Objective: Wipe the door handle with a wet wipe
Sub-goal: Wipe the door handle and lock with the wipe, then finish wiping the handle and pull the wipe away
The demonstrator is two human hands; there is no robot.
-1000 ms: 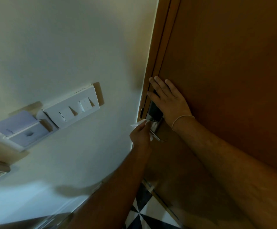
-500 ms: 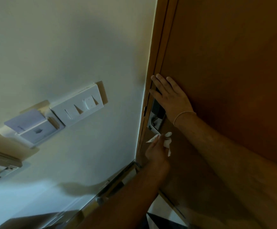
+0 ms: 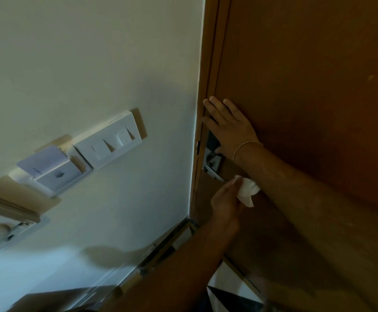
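Big brown door [image 3: 307, 86] fills the right side, pale wall [image 3: 82, 64] on the left, and a white switch panel [image 3: 111, 140] sits on that wall with a card holder [image 3: 52, 172] just beside it. Right hand [image 3: 230, 129] lies flat and open against the door near its edge, fingers spread, covering the top of the dark lock plate [image 3: 212, 140], gripping nothing. Below it the metal door handle [image 3: 212, 167] juts out from the door. Left hand [image 3: 225, 199] comes up from beneath, fingers closed around a crumpled white wet wipe [image 3: 247, 191], which sits just beside the handle's lower tip; whether it touches the metal I can't tell
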